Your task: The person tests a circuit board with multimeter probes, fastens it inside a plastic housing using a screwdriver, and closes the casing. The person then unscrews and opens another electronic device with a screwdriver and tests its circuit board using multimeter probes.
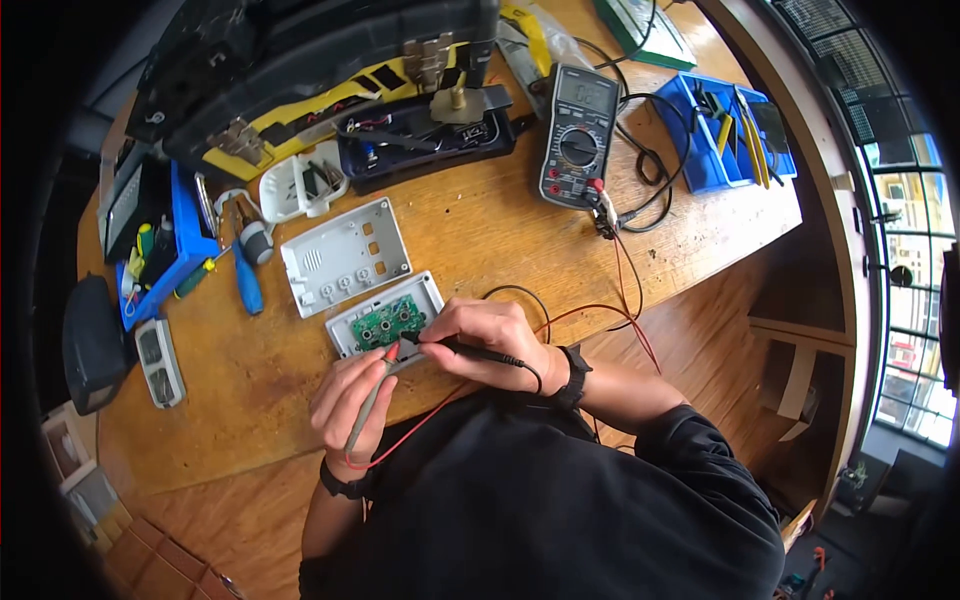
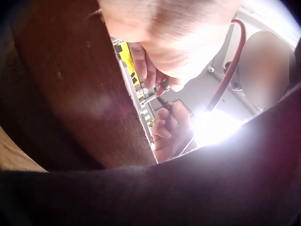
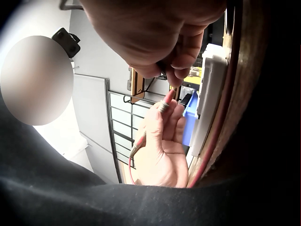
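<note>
green circuit board lies in open light-grey plastic housing on wooden surface. left hand pinches red-tipped probe; right hand pinches slim black probe. advisable: brace both hands, fingers behind metal, tips apart.

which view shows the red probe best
The right wrist view: it shows the red probe largest, its red end and pale collar plain above the left hand. The head view shows it small, over the circuit board. The left wrist view shows its small red end and a red lead.
</note>
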Available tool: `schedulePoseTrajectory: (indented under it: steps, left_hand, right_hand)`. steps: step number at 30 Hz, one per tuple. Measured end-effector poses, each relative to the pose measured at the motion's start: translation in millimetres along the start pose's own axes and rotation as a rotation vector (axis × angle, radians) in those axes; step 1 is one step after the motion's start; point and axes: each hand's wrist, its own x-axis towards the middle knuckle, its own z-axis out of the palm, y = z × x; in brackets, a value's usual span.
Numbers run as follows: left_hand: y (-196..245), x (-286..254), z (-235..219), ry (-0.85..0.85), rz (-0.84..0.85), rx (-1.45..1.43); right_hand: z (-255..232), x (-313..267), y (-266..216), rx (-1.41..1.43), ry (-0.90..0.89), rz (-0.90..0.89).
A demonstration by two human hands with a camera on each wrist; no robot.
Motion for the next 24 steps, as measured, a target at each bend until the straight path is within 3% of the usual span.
schedulePoseTrajectory:
  steps: [2,6,8,12,24]
  left_hand:
    - [1,0,0,-0.054,-0.003,0.017]
    - [-1,-13,0,0.018,-0.013,0.031]
    - [-4,-17,-1,0.136,-0.01,0.067]
    - [-5,-11,2,0.032,0.078,0.056]
    - [-6,-12,3,0.036,0.003,0.033]
  right_hand:
    - [-1,-1,0,-0.009,-0.012,-0.07]
    - [-3,-3,-6,-0.021,0.016,0.059]
    - [-1,-3,0,-0.027,0.018,0.014]
    - [-3,-4,-2,-0.036,-0.081,-0.001]
    - [-3,-6,0,-0.041,-0.064,-0.071]
